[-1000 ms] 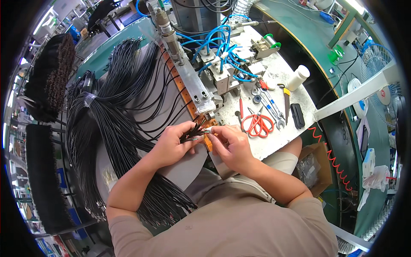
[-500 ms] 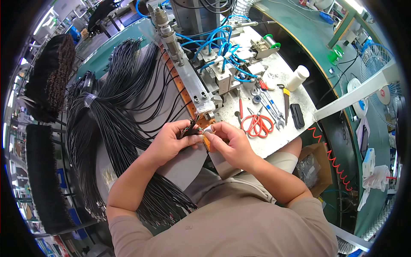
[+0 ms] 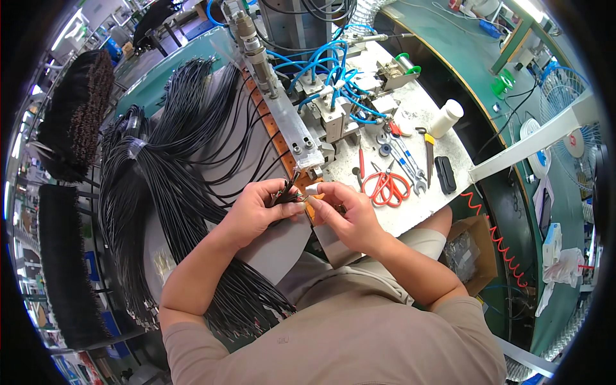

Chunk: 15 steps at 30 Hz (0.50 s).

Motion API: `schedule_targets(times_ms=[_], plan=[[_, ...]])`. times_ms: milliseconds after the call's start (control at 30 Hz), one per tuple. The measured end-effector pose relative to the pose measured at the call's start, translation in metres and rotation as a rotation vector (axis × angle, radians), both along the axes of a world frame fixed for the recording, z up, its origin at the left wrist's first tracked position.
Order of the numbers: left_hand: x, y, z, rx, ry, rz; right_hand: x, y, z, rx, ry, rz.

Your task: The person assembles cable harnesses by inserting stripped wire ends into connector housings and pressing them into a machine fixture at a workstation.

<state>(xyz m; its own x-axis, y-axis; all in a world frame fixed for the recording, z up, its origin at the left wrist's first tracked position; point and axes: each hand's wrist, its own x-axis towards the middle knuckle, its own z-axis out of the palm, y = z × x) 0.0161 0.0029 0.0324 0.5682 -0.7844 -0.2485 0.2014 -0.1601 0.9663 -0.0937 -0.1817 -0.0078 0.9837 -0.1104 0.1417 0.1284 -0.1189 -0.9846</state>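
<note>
My left hand (image 3: 253, 212) is closed around several black cable ends (image 3: 287, 194), thumb and forefinger pinched at their tips. Facing it, my right hand (image 3: 348, 215) is pinched at the thin wire tips; exactly what lies between its fingers is too small to tell. A white wrap (image 3: 312, 190) covers a fingertip of the right hand. Both hands are over the near end of an orange-brown strip (image 3: 276, 142) with black cables laid across it. Just beyond my hands stands a metal machine arm (image 3: 292, 128) with a cylinder.
A big bundle of black cables (image 3: 173, 160) covers the left side. On the white work plate (image 3: 410, 221) lie red-handled scissors (image 3: 386, 187), wrenches (image 3: 405, 156) and a black case (image 3: 444, 174), near a white bottle (image 3: 447, 117). Blue air tubes (image 3: 327, 61) run over the machine.
My right fingers have shifted slightly, with the white-wrapped fingertip lifted a little away from the thumb. My left hand keeps its place with the cables.
</note>
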Motion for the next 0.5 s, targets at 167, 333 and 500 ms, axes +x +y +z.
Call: schedule_targets(times_ms=[167, 333, 500], plan=[[-0.002, -0.001, -0.001, 0.014, -0.018, -0.015, -0.001, -0.002, 0.001, 0.031, 0.054, 0.031], [-0.003, 0.001, -0.008, 0.097, -0.083, -0.032, 0.002, -0.009, 0.006, -0.622, -0.439, -0.061], [-0.004, -0.001, -0.002, 0.072, -0.06, -0.016, 0.0, -0.003, 0.012, -0.615, -0.529, -0.124]])
